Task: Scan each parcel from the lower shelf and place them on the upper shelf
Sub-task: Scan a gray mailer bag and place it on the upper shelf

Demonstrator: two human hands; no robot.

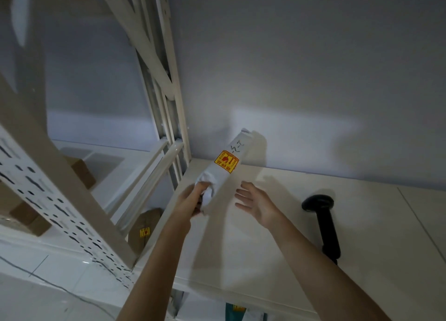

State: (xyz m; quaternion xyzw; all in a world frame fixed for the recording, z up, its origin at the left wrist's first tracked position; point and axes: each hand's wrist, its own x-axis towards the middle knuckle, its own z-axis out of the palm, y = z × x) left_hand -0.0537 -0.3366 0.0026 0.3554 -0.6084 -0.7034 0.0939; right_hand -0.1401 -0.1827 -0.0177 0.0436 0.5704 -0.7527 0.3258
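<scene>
A long white wrapped parcel (225, 168) with a yellow and red sticker leans tilted over the left end of the white upper shelf (289, 224), its far end near the wall. My left hand (193, 201) grips its crumpled near end. My right hand (257, 203) hovers just right of the parcel with fingers spread, holding nothing. A black handheld scanner (324, 226) lies on the shelf to the right of my right arm.
White metal shelf uprights (169, 117) stand left of the parcel. Brown cardboard boxes (82, 173) sit on the neighbouring rack at left, and a brown parcel with a yellow sticker (142, 231) lies below. More parcels (237, 312) show under the shelf's front edge.
</scene>
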